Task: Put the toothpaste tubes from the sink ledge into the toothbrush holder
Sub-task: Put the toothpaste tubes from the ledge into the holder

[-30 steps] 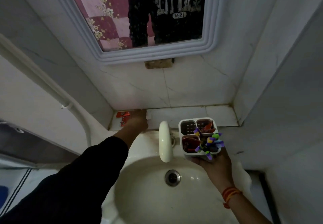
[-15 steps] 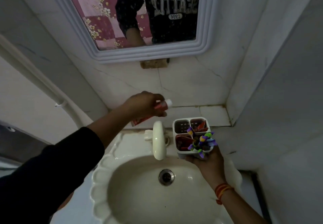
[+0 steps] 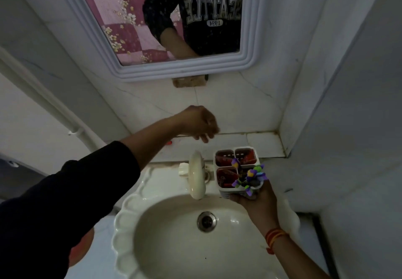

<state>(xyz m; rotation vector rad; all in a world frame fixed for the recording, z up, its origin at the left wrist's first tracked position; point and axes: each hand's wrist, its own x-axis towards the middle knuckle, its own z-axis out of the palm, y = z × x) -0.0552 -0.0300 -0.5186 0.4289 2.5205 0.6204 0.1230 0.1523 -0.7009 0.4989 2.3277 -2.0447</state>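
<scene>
My right hand (image 3: pixel 257 201) holds the white four-compartment toothbrush holder (image 3: pixel 226 192) from below, over the sink's right rim. Red toothpaste tubes (image 3: pixel 225 160) show in three of its compartments; the front right one holds brushes with purple and green tops (image 3: pixel 250 177). My left hand (image 3: pixel 200 124) hovers above the tiled ledge (image 3: pixel 258 144), up and to the left of the holder, with fingers loosely hanging and nothing in them. A small piece of a red tube (image 3: pixel 169 143) peeks out on the ledge behind my left forearm.
A cream tap (image 3: pixel 196 178) stands just left of the holder, above the basin (image 3: pixel 174 241) and its drain (image 3: pixel 206 221). A mirror (image 3: pixel 174 17) hangs above. Tiled walls close in at the right corner; a white pipe (image 3: pixel 65 122) runs down the left wall.
My left hand lifted a red tube off the ledge and carried it right towards the holder. The hand is now empty, and the holder's back left compartment now shows red.
</scene>
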